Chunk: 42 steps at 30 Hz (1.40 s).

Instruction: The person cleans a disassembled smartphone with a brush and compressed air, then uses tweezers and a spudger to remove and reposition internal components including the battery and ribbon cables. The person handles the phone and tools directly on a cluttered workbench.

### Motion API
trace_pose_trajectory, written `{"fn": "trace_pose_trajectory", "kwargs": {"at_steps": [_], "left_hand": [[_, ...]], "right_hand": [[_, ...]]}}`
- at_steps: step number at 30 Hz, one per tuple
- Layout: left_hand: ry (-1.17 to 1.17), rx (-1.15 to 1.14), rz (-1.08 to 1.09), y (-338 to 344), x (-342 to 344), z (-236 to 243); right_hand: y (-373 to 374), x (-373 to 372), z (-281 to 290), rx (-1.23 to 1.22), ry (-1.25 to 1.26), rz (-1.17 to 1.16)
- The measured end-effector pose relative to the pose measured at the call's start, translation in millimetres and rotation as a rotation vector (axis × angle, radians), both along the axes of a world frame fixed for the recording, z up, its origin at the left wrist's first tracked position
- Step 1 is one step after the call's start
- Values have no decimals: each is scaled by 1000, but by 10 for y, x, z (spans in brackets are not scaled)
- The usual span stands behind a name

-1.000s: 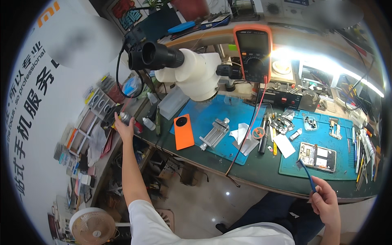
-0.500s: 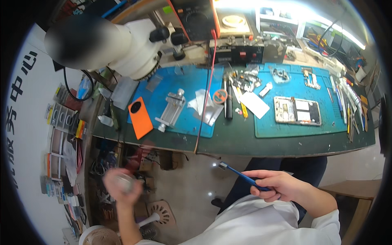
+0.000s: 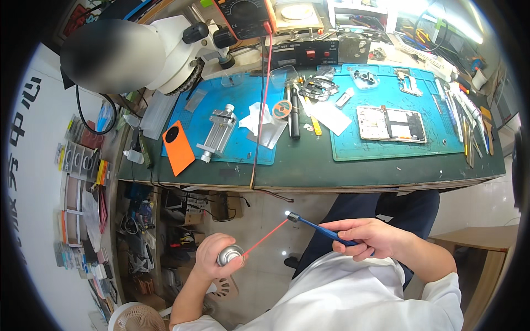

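Note:
My left hand point(image 3: 211, 255) is wrapped round a silver spray can point(image 3: 229, 254) below the bench edge. From the can's top a thin red straw point(image 3: 266, 236) runs up to the right. Its far end is at the dark head of a blue brush point(image 3: 314, 227) that looks like a toothbrush; whether they touch, I cannot tell. My right hand point(image 3: 364, 236) grips the brush by its handle, with the head pointing left. Both hands are in front of the bench, above my lap and the floor.
On the bench's blue mats lie an opened phone point(image 3: 392, 124), an orange phone back cover point(image 3: 179, 149) and a metal clamp point(image 3: 219, 132). A microscope point(image 3: 171, 55) stands at the back left. A red cable point(image 3: 263, 105) hangs over the bench front. A fan point(image 3: 137, 318) is at lower left.
My left hand has swung right with the can, and the red straw now reaches the brush head. My right hand keeps the brush nearly in place. The bench sits higher in the view.

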State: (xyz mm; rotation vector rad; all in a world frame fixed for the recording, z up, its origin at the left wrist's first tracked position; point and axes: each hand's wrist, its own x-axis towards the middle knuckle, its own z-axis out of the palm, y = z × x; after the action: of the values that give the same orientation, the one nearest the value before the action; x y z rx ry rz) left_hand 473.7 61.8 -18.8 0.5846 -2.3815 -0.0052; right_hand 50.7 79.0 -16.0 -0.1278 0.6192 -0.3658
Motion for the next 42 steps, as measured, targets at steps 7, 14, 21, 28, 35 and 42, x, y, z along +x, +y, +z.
{"fn": "trace_pose_trajectory", "kwargs": {"at_steps": [7, 14, 21, 28, 35, 42], "left_hand": [[-50, 18, 55, 63, 5, -21], [-50, 1, 47, 44, -31, -21], [-55, 172, 81, 74, 142, -71], [677, -171, 629, -670, 1058, 210], [357, -679, 1392, -2209, 3145, 720], [485, -555, 1275, -3011, 3997, 370]], "right_hand": [[13, -20, 41, -12, 6, 22], [-5, -38, 48, -25, 43, 17], [-56, -48, 30, -25, 41, 38], [-6, -14, -141, -14, -16, 38], [226, 264, -97, -1190, 796, 204], [-33, 1098, -1338, -1958, 1111, 481]]}}
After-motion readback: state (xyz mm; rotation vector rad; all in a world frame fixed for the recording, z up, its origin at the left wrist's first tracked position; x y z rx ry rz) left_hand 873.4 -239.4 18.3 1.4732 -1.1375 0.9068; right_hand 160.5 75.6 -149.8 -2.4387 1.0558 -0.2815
